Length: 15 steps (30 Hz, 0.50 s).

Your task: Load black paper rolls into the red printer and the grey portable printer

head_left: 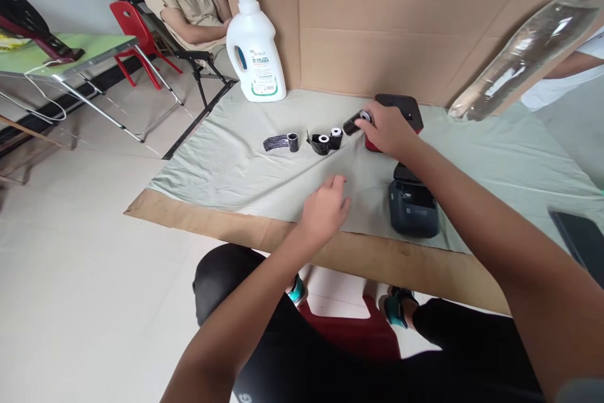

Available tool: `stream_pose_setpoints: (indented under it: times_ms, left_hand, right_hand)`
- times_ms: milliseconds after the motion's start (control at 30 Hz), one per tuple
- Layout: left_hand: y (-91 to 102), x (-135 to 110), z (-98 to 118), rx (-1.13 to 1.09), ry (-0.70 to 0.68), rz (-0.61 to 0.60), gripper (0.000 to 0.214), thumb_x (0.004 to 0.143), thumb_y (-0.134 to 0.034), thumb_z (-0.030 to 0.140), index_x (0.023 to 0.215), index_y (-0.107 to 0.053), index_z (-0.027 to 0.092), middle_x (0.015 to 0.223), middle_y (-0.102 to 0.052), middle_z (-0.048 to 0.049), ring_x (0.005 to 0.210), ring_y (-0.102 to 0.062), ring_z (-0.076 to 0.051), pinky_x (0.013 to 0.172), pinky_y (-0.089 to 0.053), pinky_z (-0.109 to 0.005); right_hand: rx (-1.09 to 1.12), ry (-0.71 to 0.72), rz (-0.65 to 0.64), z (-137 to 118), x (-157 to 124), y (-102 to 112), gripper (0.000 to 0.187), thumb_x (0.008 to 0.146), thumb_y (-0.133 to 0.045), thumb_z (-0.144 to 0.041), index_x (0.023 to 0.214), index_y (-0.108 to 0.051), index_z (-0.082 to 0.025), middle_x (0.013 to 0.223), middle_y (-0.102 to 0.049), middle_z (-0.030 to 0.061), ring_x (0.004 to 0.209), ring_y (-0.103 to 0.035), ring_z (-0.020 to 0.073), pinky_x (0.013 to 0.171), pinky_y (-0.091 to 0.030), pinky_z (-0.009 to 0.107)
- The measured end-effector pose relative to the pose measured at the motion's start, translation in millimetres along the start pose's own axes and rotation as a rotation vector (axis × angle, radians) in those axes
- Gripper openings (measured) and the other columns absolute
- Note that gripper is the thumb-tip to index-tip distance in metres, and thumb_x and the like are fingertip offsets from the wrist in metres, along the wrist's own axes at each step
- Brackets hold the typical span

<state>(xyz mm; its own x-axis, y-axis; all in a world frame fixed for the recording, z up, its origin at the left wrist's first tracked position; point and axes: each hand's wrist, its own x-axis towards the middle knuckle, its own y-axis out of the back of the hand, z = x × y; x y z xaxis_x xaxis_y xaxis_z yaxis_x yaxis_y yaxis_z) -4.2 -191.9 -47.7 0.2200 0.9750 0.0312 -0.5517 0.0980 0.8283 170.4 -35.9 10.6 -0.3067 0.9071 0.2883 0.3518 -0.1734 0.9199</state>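
My right hand [384,126] is closed on a small black roll [352,124] with a white core, held at the far part of the cloth-covered table. Left of it stand two more black rolls with white cores, a nearer one [319,144] with a loose strip and another [335,138] beside it. Further left lies a partly unwound black roll [292,143]. My left hand [325,208] hovers nearer to me, holding nothing, its fingers partly bent and apart. A dark box-shaped device [413,208], like a small label printer with its lid raised, sits below my right forearm.
Behind my right hand is a black and red device [399,107]. A white detergent bottle [257,51] stands at the back left against a cardboard panel [377,32]. A large clear bottle [519,57] leans at the right, near a phone [578,236]. A person [189,13] sits beyond the table.
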Motion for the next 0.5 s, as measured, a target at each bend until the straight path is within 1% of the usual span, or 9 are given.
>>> stream_pose_setpoints:
  times_ms: [67, 100, 133, 200, 267, 367, 433, 500]
  left_hand:
    - [1.0, -3.6, 5.7, 0.030, -0.031, -0.044, 0.024, 0.102, -0.057, 0.026, 0.126, -0.056, 0.023, 0.134, -0.069, -0.0107, 0.109, -0.075, -0.029, 0.081, -0.058, -0.039]
    - [1.1, -5.3, 8.3, 0.041, -0.048, -0.064, 0.023, 0.103, -0.056, 0.027, 0.126, -0.057, 0.023, 0.132, -0.070, -0.0099, 0.108, -0.075, -0.029, 0.080, -0.057, -0.038]
    - [1.0, -6.8, 10.4, 0.048, -0.067, -0.079, 0.022, 0.104, -0.055, 0.027, 0.125, -0.058, 0.023, 0.130, -0.071, -0.0092, 0.108, -0.074, -0.029, 0.080, -0.057, -0.038]
    - [0.6, -8.9, 13.1, 0.057, -0.095, -0.099, 0.022, 0.104, -0.053, 0.027, 0.124, -0.060, 0.023, 0.126, -0.073, -0.0082, 0.107, -0.074, -0.028, 0.079, -0.056, -0.036]
    - [0.6, -10.2, 14.6, 0.063, -0.108, -0.106, 0.020, 0.104, -0.052, 0.027, 0.121, -0.062, 0.023, 0.122, -0.074, -0.0073, 0.103, -0.074, -0.026, 0.076, -0.054, -0.035]
    - [1.6, -11.7, 16.9, 0.063, -0.118, -0.110, 0.017, 0.105, -0.050, 0.027, 0.113, -0.065, 0.023, 0.116, -0.076, -0.0060, 0.097, -0.074, -0.025, 0.074, -0.052, -0.034]
    - [1.8, -13.0, 18.8, 0.055, -0.132, -0.107, 0.019, 0.106, -0.047, 0.028, 0.109, -0.065, 0.023, 0.111, -0.077, -0.0054, 0.095, -0.073, -0.025, 0.075, -0.051, -0.036]
    - [1.0, -14.6, 20.4, 0.046, -0.141, -0.098, 0.020, 0.106, -0.046, 0.029, 0.106, -0.066, 0.023, 0.106, -0.077, -0.0048, 0.092, -0.073, -0.025, 0.078, -0.051, -0.037]
  right_hand:
    - [-0.102, -0.042, -0.040, -0.5, 44.1, -13.6, 0.039, 0.105, -0.048, -0.037, 0.125, -0.067, -0.010, 0.122, -0.072, 0.0227, 0.117, -0.064, 0.0366, 0.101, -0.049, 0.048]
    - [-0.150, -0.075, -0.076, -0.7, 63.0, -22.0, 0.040, 0.106, -0.048, -0.037, 0.127, -0.067, -0.009, 0.124, -0.072, 0.0235, 0.118, -0.065, 0.0365, 0.101, -0.049, 0.048]
    - [-0.188, -0.112, -0.107, -0.4, 79.0, -31.0, 0.040, 0.106, -0.050, -0.035, 0.128, -0.068, -0.008, 0.125, -0.072, 0.0239, 0.117, -0.065, 0.0362, 0.099, -0.050, 0.048]
    - [-0.231, -0.156, -0.145, 2.1, 102.1, -49.3, 0.039, 0.105, -0.054, -0.032, 0.130, -0.068, -0.006, 0.128, -0.071, 0.0256, 0.118, -0.066, 0.0361, 0.097, -0.050, 0.046]
    - [-0.260, -0.172, -0.213, 6.7, 114.4, -66.0, 0.039, 0.104, -0.056, -0.030, 0.131, -0.069, -0.005, 0.129, -0.070, 0.0263, 0.117, -0.066, 0.0347, 0.094, -0.050, 0.042]
    - [-0.277, -0.164, -0.309, 14.5, 120.1, -83.7, 0.038, 0.104, -0.057, -0.028, 0.131, -0.070, -0.004, 0.128, -0.071, 0.0264, 0.113, -0.067, 0.0324, 0.091, -0.050, 0.039]
    - [-0.283, -0.158, -0.314, 18.5, 120.5, -89.4, 0.040, 0.103, -0.056, -0.028, 0.132, -0.069, -0.003, 0.130, -0.071, 0.0272, 0.113, -0.067, 0.0327, 0.091, -0.049, 0.040]
    - [-0.297, -0.152, -0.310, 21.3, 119.6, -89.8, 0.042, 0.102, -0.058, -0.030, 0.133, -0.069, -0.004, 0.132, -0.070, 0.0270, 0.115, -0.065, 0.0336, 0.093, -0.049, 0.041]
